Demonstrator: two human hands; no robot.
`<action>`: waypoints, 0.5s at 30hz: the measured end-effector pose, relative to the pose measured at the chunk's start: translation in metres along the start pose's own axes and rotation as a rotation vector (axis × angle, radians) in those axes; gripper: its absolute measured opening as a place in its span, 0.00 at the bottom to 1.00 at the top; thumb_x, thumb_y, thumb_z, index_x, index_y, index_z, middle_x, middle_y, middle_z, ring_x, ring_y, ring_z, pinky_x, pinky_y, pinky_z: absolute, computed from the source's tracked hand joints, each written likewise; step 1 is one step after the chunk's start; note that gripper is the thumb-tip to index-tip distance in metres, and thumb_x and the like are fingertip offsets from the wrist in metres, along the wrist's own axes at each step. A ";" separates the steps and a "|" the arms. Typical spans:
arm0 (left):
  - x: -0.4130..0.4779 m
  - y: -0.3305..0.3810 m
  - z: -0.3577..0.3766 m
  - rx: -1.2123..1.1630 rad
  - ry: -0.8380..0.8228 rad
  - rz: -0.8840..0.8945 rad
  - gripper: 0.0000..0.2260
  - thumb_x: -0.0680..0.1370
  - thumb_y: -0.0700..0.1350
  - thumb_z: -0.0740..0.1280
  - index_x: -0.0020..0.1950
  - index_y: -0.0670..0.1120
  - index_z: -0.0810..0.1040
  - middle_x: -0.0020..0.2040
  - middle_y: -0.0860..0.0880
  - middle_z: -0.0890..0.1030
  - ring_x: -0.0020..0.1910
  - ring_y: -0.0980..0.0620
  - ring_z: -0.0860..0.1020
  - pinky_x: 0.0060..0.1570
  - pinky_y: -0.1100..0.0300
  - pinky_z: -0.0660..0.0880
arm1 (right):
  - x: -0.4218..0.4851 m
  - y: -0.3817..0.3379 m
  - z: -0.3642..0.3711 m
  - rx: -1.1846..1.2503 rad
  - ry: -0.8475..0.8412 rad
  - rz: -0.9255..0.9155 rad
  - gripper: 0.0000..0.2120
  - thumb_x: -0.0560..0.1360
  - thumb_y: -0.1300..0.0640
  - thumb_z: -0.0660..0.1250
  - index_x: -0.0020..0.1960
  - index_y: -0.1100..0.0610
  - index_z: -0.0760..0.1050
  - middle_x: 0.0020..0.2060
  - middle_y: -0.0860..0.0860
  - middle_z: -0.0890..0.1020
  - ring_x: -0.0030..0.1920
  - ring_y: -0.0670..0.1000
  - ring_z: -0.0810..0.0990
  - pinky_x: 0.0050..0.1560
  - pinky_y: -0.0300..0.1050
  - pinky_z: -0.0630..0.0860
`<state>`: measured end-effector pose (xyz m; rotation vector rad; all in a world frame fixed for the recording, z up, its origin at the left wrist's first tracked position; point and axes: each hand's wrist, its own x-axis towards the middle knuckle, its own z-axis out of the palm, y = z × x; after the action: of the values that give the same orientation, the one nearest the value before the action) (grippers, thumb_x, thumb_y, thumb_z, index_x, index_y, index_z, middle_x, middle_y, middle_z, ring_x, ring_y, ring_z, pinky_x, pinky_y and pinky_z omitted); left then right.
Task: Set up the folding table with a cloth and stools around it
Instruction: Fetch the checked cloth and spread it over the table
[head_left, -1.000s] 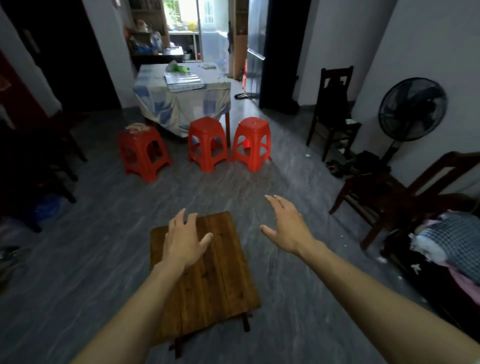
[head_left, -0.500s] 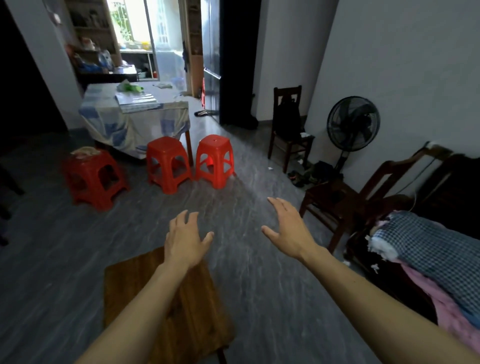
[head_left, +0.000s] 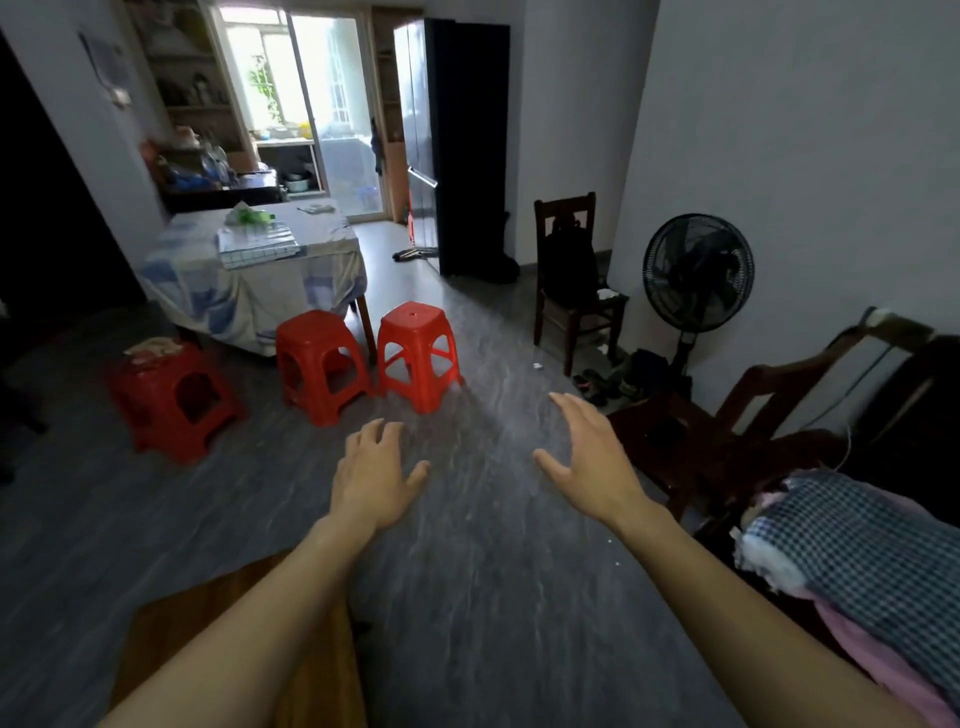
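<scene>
Three red stools (head_left: 317, 358) stand far beyond our empty, wide-spread fingers (head_left: 389, 436), the rightmost straight ahead of our left hand (head_left: 376, 478), our right hand (head_left: 592, 460) farther off; the folding table (head_left: 171, 639) lies near left, perhaps already opened.

Both your arms are stretched forward, bare forearms coming in from the bottom edge, left from lower left, right from lower right. Your left grip (head_left: 376, 480) is palm down, fingers loosely spread and slightly bent, thumb out to the right. Your right grip (head_left: 592, 462) sits a bit higher, palm turned inward toward the left one, fingers straight, thumb splayed left. Neither one holds or touches anything; the two are apart.
</scene>
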<state>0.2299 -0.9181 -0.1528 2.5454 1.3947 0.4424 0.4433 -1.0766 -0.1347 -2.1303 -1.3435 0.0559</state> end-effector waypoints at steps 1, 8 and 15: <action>0.008 0.006 0.001 0.004 0.000 -0.003 0.29 0.76 0.59 0.67 0.73 0.49 0.65 0.73 0.45 0.65 0.71 0.43 0.64 0.65 0.47 0.70 | 0.008 0.008 -0.002 0.012 0.005 0.003 0.37 0.76 0.46 0.69 0.79 0.54 0.57 0.77 0.52 0.62 0.77 0.51 0.57 0.77 0.46 0.56; 0.080 0.029 0.014 -0.008 0.041 -0.022 0.29 0.76 0.58 0.67 0.72 0.49 0.65 0.73 0.46 0.65 0.70 0.45 0.64 0.64 0.48 0.71 | 0.076 0.048 0.004 0.062 0.002 0.002 0.37 0.76 0.46 0.69 0.79 0.53 0.56 0.77 0.51 0.61 0.77 0.51 0.57 0.76 0.46 0.55; 0.175 0.029 0.057 -0.005 0.115 0.051 0.28 0.76 0.57 0.67 0.72 0.47 0.66 0.73 0.44 0.66 0.71 0.44 0.64 0.65 0.47 0.71 | 0.183 0.064 0.021 0.049 -0.045 -0.088 0.37 0.76 0.46 0.70 0.79 0.52 0.57 0.77 0.52 0.61 0.77 0.52 0.57 0.77 0.51 0.58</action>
<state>0.3625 -0.7876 -0.1683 2.5931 1.3667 0.6094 0.5759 -0.9342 -0.1337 -2.0375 -1.4458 0.1004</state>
